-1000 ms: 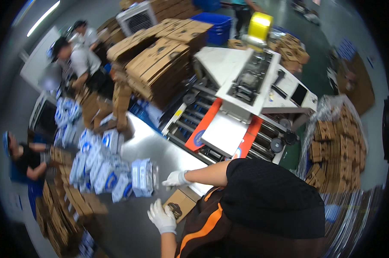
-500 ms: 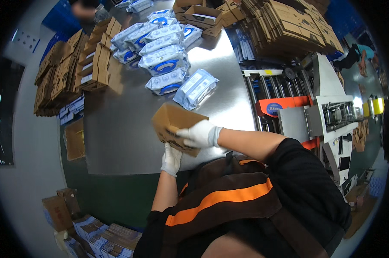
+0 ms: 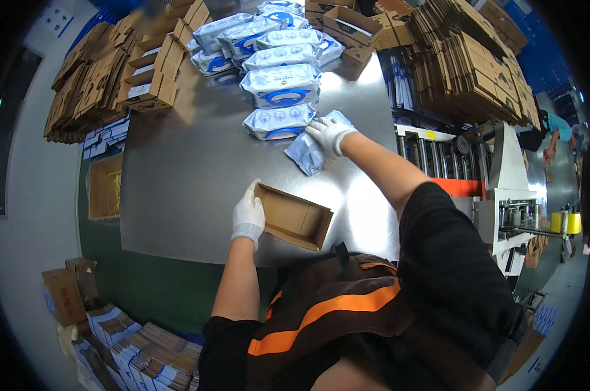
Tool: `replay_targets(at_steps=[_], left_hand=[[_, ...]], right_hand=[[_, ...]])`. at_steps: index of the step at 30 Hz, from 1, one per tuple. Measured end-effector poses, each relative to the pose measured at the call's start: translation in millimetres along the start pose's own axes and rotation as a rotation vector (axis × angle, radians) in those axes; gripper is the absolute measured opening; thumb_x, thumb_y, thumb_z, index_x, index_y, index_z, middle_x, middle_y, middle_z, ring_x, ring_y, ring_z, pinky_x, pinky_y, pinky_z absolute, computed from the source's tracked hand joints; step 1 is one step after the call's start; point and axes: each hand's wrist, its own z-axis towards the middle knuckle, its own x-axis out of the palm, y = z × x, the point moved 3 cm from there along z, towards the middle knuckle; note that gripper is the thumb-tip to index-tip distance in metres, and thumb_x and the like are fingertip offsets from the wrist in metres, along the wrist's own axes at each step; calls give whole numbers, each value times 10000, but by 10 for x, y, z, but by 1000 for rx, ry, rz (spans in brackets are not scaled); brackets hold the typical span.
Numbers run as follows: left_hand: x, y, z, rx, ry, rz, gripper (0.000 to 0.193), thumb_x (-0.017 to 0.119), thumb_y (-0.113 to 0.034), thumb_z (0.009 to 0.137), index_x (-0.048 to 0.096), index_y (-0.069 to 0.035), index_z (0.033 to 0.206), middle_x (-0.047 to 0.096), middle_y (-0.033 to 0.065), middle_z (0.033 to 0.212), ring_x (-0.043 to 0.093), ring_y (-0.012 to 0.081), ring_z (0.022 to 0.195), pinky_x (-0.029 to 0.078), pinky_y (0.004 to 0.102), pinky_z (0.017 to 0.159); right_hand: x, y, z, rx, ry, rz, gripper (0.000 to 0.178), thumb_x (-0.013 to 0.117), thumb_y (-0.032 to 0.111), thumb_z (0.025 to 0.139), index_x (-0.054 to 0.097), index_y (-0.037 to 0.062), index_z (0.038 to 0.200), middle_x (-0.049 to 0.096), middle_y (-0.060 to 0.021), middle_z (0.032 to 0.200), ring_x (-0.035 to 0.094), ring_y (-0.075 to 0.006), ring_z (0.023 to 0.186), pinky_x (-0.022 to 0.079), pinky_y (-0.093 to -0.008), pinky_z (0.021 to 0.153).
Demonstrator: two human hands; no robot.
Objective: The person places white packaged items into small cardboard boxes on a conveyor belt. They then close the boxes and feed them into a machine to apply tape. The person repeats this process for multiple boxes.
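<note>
My left hand [image 3: 248, 214], in a white glove, grips the left end of a small brown cardboard box [image 3: 293, 216]. The box is open at the top and bare inside, and it rests by the near edge of the metal table. Ahead and to the right, my gloved right hand [image 3: 330, 135] lies across a pale blue soft pack of wipes [image 3: 305, 155], its fingers bent over the pack and partly hiding it. Beside that pack, a stack of similar wipes packs [image 3: 283, 86] with blue ovals runs toward the far side.
The metal table [image 3: 177, 189] lies in front of me. Filled open boxes [image 3: 150, 91] line its left edge by flattened cartons [image 3: 89, 85]. More open boxes [image 3: 351, 32] stand at the back. Flattened cartons [image 3: 471, 72] and a roller machine [image 3: 438, 153] are on the right.
My right hand has left the box and moved forward onto the wipes pack. The box, tilted up before, now lies lower with its open side up, still in my left hand.
</note>
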Motion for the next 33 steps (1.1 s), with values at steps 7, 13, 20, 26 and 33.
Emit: replay_targets(at_steps=[7, 13, 20, 26, 33], left_hand=[[34, -176, -226, -56, 331, 298, 680, 470, -118, 972, 264, -251, 1607, 679, 287, 1143, 668, 440, 1052, 517, 517, 943], [435, -482, -559, 41, 411, 331, 769, 473, -65, 944, 141, -160, 1631, 675, 290, 1181, 667, 454, 1064, 521, 513, 961], [1132, -53, -337, 205, 503, 43, 594, 514, -172, 974, 331, -109, 1536, 687, 212, 1217, 669, 389, 1091, 533, 488, 947], [977, -342, -601, 110, 684, -236, 476, 434, -105, 1078, 386, -144, 1550, 575, 134, 1438, 558, 221, 1316, 438, 370, 1122], [1002, -369, -702, 158, 567, -30, 572, 502, -175, 1011, 350, -120, 1560, 591, 212, 1411, 572, 332, 1319, 439, 392, 1104]], right_hand=[[372, 416, -947, 163, 30, 31, 1074, 871, 348, 640, 348, -30, 1498, 564, -237, 1311, 519, -385, 1290, 313, -477, 1177], [700, -255, -2154, 411, -200, 1434, 1026, 812, 152, 694, 290, -7, 1563, 541, -187, 1442, 544, -292, 1324, 448, -380, 1097], [-794, 822, -2332, -422, 166, 1359, 1088, 862, 235, 695, 289, 58, 1603, 538, -147, 1430, 524, -260, 1293, 395, -342, 1120], [-135, 707, -2210, -139, 450, 1408, 1089, 822, 218, 653, 314, 86, 1607, 630, -176, 1307, 598, -294, 1213, 459, -365, 1043], [34, 751, -2186, 229, 694, 915, 864, 708, 344, 687, 531, 43, 1478, 671, -196, 1289, 649, -308, 1153, 499, -374, 997]])
